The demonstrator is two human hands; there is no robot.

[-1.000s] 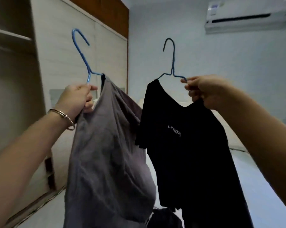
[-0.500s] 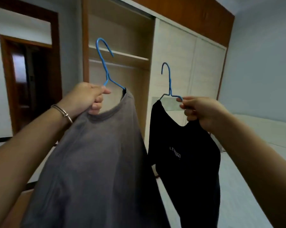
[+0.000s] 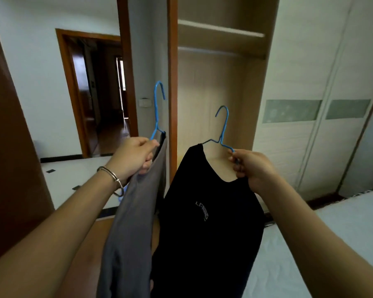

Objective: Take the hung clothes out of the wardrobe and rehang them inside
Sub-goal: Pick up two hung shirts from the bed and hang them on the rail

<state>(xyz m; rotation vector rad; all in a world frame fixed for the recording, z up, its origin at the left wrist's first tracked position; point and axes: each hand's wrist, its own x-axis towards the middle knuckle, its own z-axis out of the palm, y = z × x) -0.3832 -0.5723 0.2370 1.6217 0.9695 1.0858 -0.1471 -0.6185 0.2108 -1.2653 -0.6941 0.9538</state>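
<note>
Beige wardrobe (image 3: pixel 213 100) ahead: left hand (image 3: pixel 134 157) grips blue wire hanger (image 3: pixel 156 110) of grey shirt (image 3: pixel 134 222), right hand (image 3: pixel 253 167) pinches black T-shirt's (image 3: pixel 202 244) twin hanger (image 3: pixel 224 125); hooks may miss rail (image 3: pixel 207 50).

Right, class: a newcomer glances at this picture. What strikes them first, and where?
Two blue hangers held up mid-frame: the left hand grips the left hanger, carrying a grey garment, and the right hand holds the right hanger, carrying a black T-shirt. Behind them stands the open wardrobe, its rail above the hooks.
</note>
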